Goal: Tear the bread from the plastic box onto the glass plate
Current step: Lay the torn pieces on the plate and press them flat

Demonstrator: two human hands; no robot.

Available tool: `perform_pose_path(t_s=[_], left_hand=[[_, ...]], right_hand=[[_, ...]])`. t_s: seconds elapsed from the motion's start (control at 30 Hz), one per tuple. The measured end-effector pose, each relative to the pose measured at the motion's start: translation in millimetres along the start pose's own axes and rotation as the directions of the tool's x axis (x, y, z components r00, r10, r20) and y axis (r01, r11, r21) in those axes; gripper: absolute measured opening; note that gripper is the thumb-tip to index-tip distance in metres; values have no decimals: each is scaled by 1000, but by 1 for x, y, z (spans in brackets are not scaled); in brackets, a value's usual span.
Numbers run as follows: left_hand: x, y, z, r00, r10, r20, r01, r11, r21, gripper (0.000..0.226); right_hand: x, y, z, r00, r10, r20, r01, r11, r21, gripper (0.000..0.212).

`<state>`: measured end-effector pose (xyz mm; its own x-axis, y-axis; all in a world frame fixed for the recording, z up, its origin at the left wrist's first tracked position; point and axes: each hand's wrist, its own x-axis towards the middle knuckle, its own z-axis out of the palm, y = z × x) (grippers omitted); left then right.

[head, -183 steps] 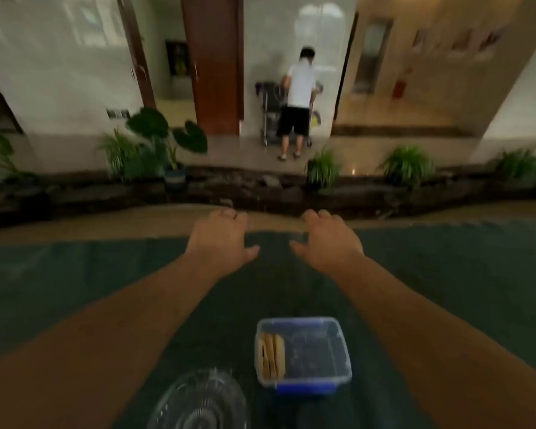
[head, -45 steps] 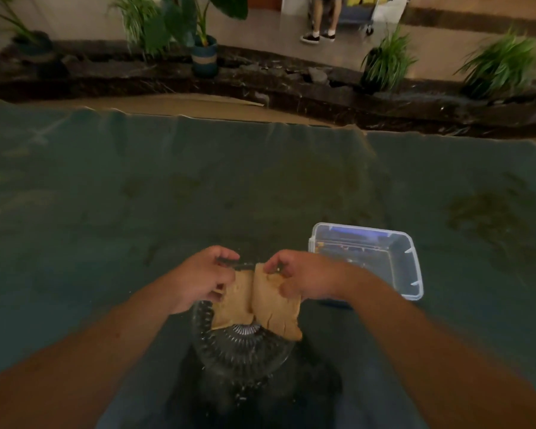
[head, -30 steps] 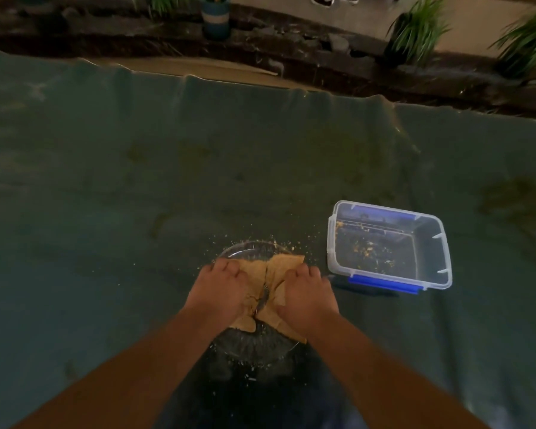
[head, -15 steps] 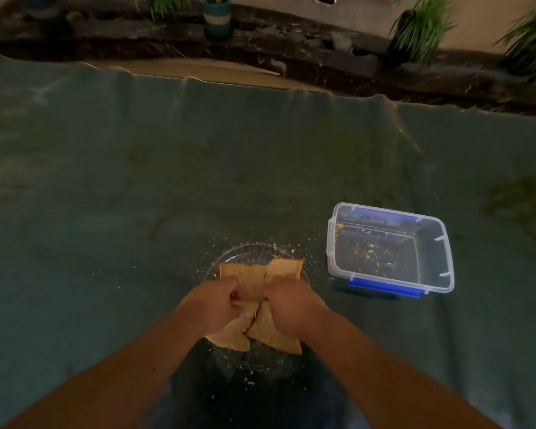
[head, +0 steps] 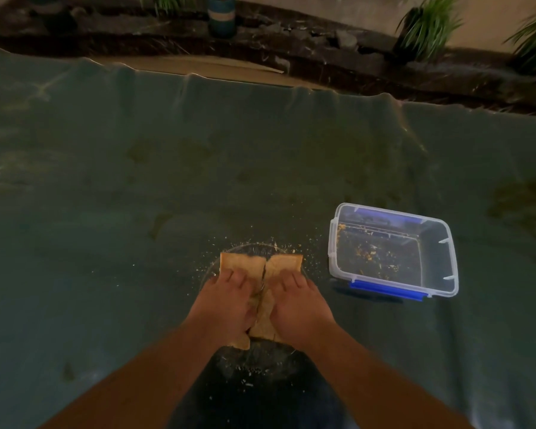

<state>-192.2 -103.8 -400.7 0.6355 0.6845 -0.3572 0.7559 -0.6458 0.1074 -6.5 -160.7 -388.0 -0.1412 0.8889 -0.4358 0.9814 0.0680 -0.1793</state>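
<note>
A table covered with a dark green cloth is seen from above. Near its front edge, the left hand is pressed down on the left part of the bread, with the fingers closed over it. The bread is split by a jagged crack down the middle, and the two parts lie side by side, close together. The right part is gripped in the same way by the right hand, so the two hands are almost touching each other over the crack. Under the bread, the glass plate is mostly hidden; only its far rim is visible. Pale crumbs are scattered on the cloth around the plate and on the dark area in front of it. To the right of the plate, and apart from it, the plastic box stands open, with a blue clip on its near side. Only crumbs are seen inside it.
</note>
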Motion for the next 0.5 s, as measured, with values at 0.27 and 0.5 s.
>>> perform_pose_path(t_s=[0.27, 0.5], left_hand=[[-4, -5, -1, 996, -30, -80, 26, 999, -47, 73], [-25, -10, 4, 987, 17, -159, -23, 999, -37, 36]], right_hand=[[4, 0, -3, 999, -2, -44, -1, 999, -49, 71], [-21, 2, 14, 995, -42, -88, 38, 998, -45, 53]])
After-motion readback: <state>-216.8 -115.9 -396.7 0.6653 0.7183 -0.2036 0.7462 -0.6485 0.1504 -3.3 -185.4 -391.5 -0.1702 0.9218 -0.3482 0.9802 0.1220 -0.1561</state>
